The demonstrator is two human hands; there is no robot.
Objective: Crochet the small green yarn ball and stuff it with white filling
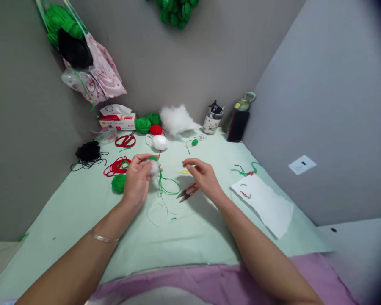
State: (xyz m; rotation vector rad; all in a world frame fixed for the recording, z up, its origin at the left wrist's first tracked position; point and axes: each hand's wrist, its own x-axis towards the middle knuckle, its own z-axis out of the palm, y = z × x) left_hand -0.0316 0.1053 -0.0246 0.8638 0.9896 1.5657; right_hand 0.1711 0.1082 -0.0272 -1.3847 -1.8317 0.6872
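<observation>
My left hand (139, 178) is closed around a small green crocheted piece with white stuffing (153, 164) poking out of it. A green yarn tail (167, 185) trails from the piece down onto the table. My right hand (203, 174) hovers with loosely curved fingers and nothing in them, just above a yellow-handled crochet hook (183, 172) and beside small red thread snips (188, 192). A green yarn ball (118, 183) lies left of my left hand.
A pale green cloth (190, 237) covers the table. At the back stand a tissue box (117, 120), green and red yarn pieces (148, 123), white stuffing (177, 119), red scissors (125, 140), a cup (212, 122). Black yarn (89, 152) and red cord (117, 166) lie left; white paper (266, 203) lies right.
</observation>
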